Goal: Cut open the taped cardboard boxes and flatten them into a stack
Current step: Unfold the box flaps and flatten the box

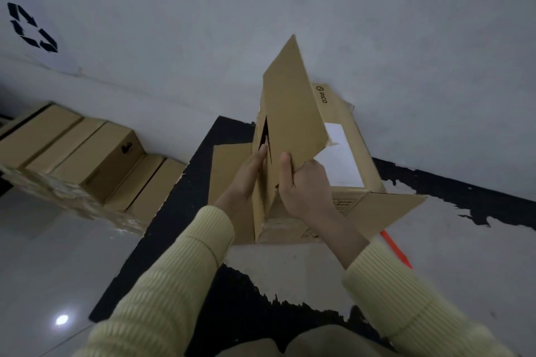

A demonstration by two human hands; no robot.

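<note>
An opened brown cardboard box [293, 113], partly collapsed, stands on end in front of me. My left hand [246, 180] presses flat against its left side beside a dark slit. My right hand [304, 185] grips its lower right edge, thumb on the front face. Beneath it lies a flattened box [359, 211] with a white label and PICO print, its flaps spread out on the floor. An orange cutter [397, 249] lies on the floor just right of my right wrist, partly hidden by the flap.
Several taped cardboard boxes [87, 153] sit stacked against the white wall at the left. A black mat [179, 226] with torn white patches covers the floor. A recycling sign [32, 27] is on the wall at upper left. Glossy tile lies at lower left.
</note>
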